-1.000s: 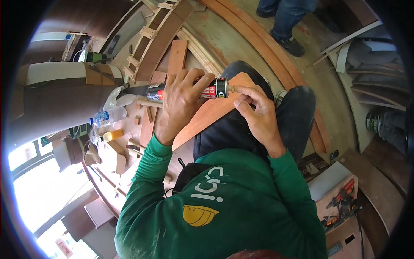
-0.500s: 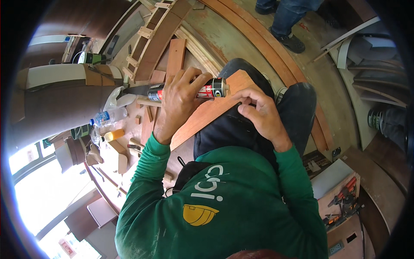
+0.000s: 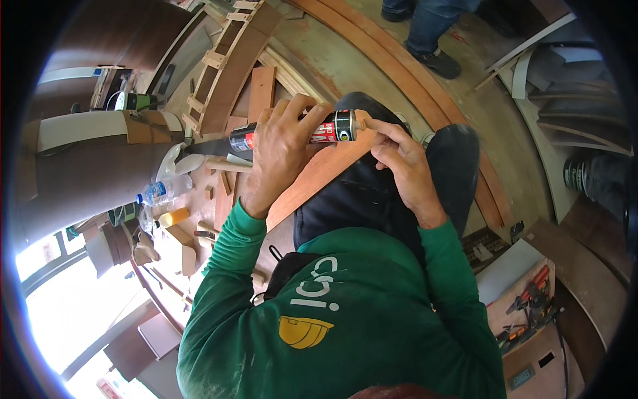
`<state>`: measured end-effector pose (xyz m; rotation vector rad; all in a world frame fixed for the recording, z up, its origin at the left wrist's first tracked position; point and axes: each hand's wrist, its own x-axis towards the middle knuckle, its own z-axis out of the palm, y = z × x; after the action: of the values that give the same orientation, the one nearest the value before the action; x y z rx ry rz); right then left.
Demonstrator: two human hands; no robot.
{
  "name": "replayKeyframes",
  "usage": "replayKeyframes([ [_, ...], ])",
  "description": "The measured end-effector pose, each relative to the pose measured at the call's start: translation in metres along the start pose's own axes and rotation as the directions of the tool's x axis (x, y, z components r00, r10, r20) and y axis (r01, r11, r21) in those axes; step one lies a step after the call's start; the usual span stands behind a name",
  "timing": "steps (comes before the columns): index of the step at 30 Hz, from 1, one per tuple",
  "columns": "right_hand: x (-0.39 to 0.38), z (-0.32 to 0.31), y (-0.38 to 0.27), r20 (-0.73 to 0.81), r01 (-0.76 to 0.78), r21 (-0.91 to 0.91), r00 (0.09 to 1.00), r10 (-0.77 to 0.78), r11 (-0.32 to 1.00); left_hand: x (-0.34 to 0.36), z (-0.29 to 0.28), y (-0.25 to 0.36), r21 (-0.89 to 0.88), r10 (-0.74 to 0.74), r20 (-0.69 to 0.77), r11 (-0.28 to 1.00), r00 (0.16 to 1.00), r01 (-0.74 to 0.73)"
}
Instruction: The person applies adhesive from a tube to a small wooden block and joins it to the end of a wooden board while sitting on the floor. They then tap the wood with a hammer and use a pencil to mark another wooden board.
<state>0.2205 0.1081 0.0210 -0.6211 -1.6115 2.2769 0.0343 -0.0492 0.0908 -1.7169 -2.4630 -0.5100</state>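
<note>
My left hand [image 3: 282, 146] is curled round the tube [image 3: 343, 126], over the wood board [image 3: 309, 186]. My right hand [image 3: 407, 163], half open, grips nothing I can see, finger at the tube's tip. Squeezing hard might mess the board.

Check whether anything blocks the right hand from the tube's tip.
Nothing visible: the right hand has a finger at or just off the tip of the tube, which the left hand holds. The wooden board lies below.
</note>
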Motion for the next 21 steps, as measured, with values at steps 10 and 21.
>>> replayKeyframes([
  [10,-0.011,0.014,-0.003,0.0,0.389,-0.569,0.881,-0.473,0.725,0.014,-0.015,0.016,0.135,0.028,0.046,0.99,0.999,-0.034],
  [21,-0.008,0.005,0.003,-0.001,0.332,-0.486,0.925,-0.381,0.808,0.016,-0.008,0.018,0.236,0.093,0.102,0.965,0.99,-0.115],
])
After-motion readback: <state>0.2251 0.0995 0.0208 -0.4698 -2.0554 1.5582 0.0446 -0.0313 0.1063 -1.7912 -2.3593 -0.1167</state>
